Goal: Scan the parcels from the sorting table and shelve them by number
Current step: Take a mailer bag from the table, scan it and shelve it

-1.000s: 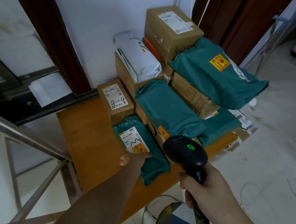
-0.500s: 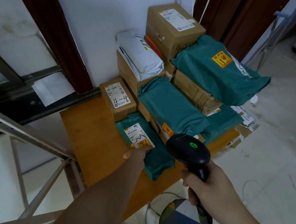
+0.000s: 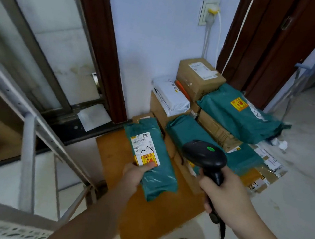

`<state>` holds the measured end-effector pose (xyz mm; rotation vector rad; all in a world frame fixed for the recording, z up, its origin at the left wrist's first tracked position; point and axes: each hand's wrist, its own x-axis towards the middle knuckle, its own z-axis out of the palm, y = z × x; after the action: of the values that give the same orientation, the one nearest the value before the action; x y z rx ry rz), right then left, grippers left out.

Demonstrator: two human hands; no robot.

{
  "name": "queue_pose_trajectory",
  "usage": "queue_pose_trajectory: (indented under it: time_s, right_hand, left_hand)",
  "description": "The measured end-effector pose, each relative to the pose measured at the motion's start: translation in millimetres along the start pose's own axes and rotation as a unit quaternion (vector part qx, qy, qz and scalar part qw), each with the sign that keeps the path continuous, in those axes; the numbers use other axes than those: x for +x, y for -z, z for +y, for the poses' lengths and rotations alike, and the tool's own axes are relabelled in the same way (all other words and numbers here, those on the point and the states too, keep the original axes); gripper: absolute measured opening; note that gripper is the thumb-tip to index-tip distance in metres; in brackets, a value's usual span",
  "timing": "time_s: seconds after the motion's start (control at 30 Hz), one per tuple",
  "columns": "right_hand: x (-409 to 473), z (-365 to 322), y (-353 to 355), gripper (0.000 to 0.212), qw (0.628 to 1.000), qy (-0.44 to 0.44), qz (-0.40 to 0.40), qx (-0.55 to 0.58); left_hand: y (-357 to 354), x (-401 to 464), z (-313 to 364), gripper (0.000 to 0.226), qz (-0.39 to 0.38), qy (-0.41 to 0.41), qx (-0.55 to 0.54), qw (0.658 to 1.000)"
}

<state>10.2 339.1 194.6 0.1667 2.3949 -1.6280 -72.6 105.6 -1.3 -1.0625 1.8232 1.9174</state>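
Green parcel (image 3: 152, 157) is lifted above the sorting table's (image 3: 111, 147) left edge, pinched in my left hand (image 3: 134, 174), thumb on its label (image 3: 145, 148). My right hand (image 3: 224, 199) grips the barcode scanner (image 3: 204, 158); I should aim it squarely at the barcode, keeping my thumb clear.

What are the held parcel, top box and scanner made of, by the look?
Parcel in the left hand: thin green plastic film, likely poly mailer; glossy wrinkles, paper label.
Top box: brown corrugated cardboard, matte, scuffed edges.
Scanner in the right hand: black moulded plastic, semi-matte sheen, probably.
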Motion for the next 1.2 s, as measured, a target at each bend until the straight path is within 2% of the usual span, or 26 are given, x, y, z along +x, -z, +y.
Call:
queue_pose_trajectory:
  time_s: [0.13, 0.23, 0.33, 0.47, 0.63, 0.93, 1.2]
  right_hand:
    - [-18, -36, -1, 0.009, 0.997, 0.073, 0.015, -0.016]
    - [-27, -57, -6, 0.010, 0.994, 0.103, 0.034, -0.018]
    - [-34, -74, -11, 0.009, 0.991, 0.124, 0.049, 0.001]
    - [-45, -84, -14, 0.005, 0.989, 0.142, 0.051, 0.005]
    - [-59, -93, -13, 0.010, 0.987, 0.150, 0.060, 0.013]
    - [-72, -95, -12, 0.020, 0.981, 0.172, 0.084, -0.036]
    - [-68, -97, -14, 0.008, 0.984, 0.157, 0.084, -0.028]
  left_hand:
    - [13, -45, 47, 0.042, -0.032, -0.119, 0.035, 0.992]
    - [13, -68, 76, 0.051, -0.055, -0.190, 0.036, 0.980]
    - [10, -89, 99, 0.060, -0.079, -0.233, 0.042, 0.968]
    - [3, -113, 117, 0.047, -0.095, -0.283, 0.056, 0.953]
    - [-5, -127, 123, 0.048, -0.093, -0.306, 0.070, 0.945]
    - [-16, -140, 121, 0.059, -0.107, -0.325, 0.061, 0.938]
    - [-20, -131, 121, 0.069, -0.110, -0.316, 0.073, 0.939]
